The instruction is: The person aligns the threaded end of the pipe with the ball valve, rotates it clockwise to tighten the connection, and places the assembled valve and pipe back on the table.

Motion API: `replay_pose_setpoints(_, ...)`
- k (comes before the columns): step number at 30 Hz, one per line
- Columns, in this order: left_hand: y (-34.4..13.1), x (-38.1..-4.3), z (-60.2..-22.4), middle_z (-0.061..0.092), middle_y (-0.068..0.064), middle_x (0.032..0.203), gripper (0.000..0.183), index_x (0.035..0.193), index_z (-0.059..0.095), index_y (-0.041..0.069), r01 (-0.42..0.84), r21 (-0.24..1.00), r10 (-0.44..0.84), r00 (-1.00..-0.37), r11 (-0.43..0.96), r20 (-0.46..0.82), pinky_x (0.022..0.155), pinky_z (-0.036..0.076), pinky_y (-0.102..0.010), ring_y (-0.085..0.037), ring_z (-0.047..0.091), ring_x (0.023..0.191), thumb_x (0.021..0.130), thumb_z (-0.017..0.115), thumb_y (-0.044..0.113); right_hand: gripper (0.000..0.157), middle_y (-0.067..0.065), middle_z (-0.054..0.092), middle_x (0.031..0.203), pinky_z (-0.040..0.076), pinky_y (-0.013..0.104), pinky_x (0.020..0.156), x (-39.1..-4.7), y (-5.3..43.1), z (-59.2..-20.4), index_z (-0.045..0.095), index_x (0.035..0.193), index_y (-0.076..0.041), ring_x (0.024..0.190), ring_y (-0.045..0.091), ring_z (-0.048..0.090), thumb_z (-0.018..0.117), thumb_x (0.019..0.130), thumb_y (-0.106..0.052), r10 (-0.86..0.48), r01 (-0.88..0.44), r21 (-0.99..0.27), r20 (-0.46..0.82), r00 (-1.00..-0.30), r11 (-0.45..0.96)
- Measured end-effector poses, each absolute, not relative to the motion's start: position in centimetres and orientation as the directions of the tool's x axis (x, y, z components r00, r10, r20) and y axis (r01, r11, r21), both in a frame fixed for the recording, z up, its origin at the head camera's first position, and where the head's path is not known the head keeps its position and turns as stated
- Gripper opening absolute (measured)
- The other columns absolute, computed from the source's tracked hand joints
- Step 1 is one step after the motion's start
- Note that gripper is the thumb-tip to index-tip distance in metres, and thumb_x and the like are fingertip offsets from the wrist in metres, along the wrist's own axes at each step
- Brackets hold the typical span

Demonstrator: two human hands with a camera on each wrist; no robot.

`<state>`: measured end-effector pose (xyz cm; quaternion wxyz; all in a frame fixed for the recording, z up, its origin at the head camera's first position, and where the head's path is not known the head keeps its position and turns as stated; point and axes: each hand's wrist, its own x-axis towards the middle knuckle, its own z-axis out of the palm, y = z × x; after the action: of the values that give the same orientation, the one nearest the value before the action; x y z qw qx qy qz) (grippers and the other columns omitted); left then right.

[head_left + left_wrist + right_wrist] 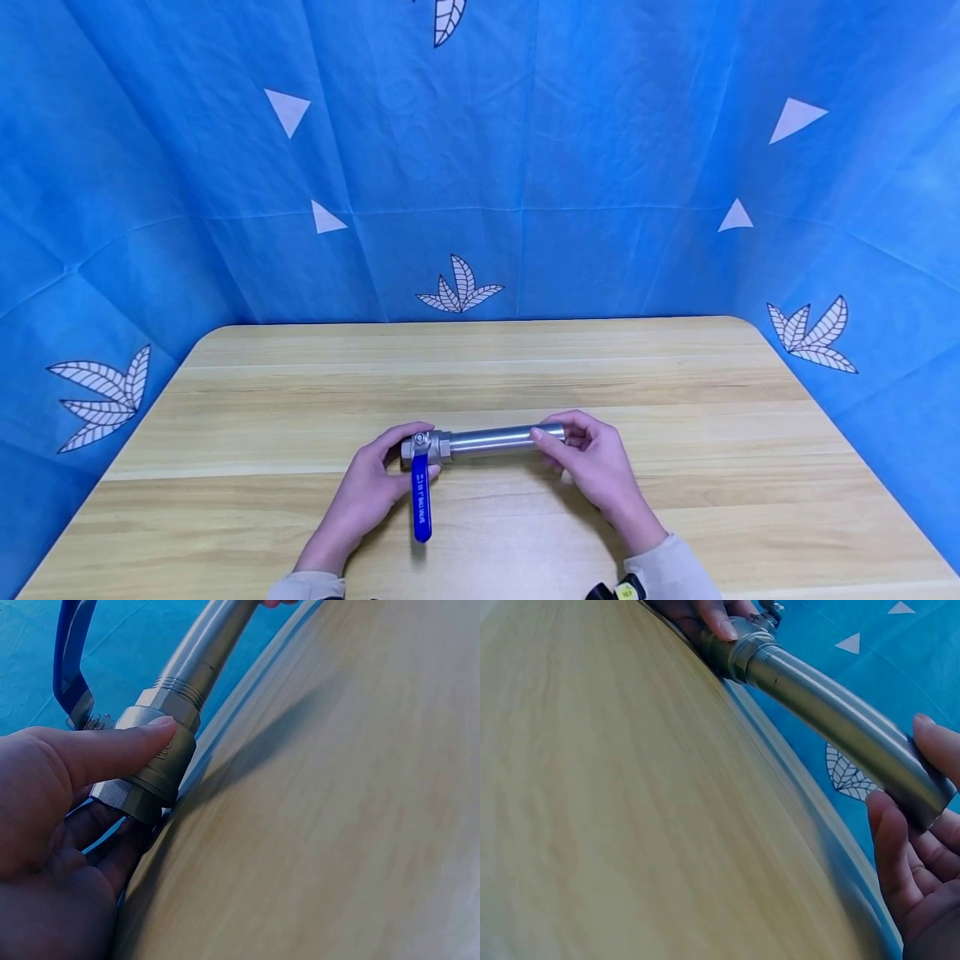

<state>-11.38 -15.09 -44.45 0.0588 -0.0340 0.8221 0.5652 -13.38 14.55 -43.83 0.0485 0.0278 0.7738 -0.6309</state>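
A steel ball valve (433, 447) with a blue lever handle (422, 500) is joined to a smooth steel pipe (491, 439). Thumb on one side and fingers round the other, my left hand (367, 483) grips the valve body. The lever points toward me in the head view. At the pipe's free end, my right hand (596, 467) holds it between thumb and fingers. Some thread of the pipe (217, 645) shows just outside the valve's hex collar in the left wrist view. Pipe and valve lie nearly level, close over the table, with their shadow on the wood.
The light wooden table (480, 358) has rounded far corners. A blue cloth (615, 167) printed with white leaves and triangles hangs behind it and along both sides. A dark device with a yellow label (626, 591) sits at my right wrist.
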Motion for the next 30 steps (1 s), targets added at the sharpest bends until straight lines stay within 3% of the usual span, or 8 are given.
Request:
replay_pose_setpoints(16,-15.11,-11.4,-44.34,0.06,0.01,0.128,0.051,0.122,0.063,0.036,-0.125,0.922,0.011,-0.99,0.367,-0.139,0.113,0.037,-0.049,-0.021,0.048,0.133,0.077,0.082,0.022,0.038,0.015,0.067,0.076,0.055,0.034,0.048,-13.39,14.42,-43.77,0.07,0.098,-0.017,0.062,0.027,0.065,0.082,0.073,-0.043,-0.02,0.09,-0.976,-0.096,-0.995,0.2)
replay_pose_setpoints(23,-15.14,-11.26,-44.14,0.061,0.008,0.128,0.051,0.123,0.063,0.036,-0.131,0.922,0.012,-0.989,0.364,-0.145,0.114,0.036,-0.049,-0.022,0.048,0.133,0.078,0.081,0.022,0.043,0.017,0.066,0.094,0.057,0.032,0.054,-13.13,14.67,-43.66,0.066,0.109,-0.012,0.065,0.026,0.064,0.086,0.071,-0.019,-0.141,0.003,-0.99,-0.022,-0.99,0.139)
replay_pose_setpoints(30,-15.21,-11.25,-44.16,0.061,0.007,0.129,0.052,0.123,0.063,0.036,-0.135,0.919,0.008,-0.989,0.37,-0.148,0.113,0.036,-0.051,-0.025,0.048,0.134,0.077,0.081,0.023,0.046,0.01,0.069,0.097,0.055,0.027,0.068,-13.24,14.77,-43.67,0.069,0.106,-0.018,0.081,0.022,0.064,0.089,0.065,-0.019,-0.106,0.005,-0.983,-0.025,-0.994,0.182)
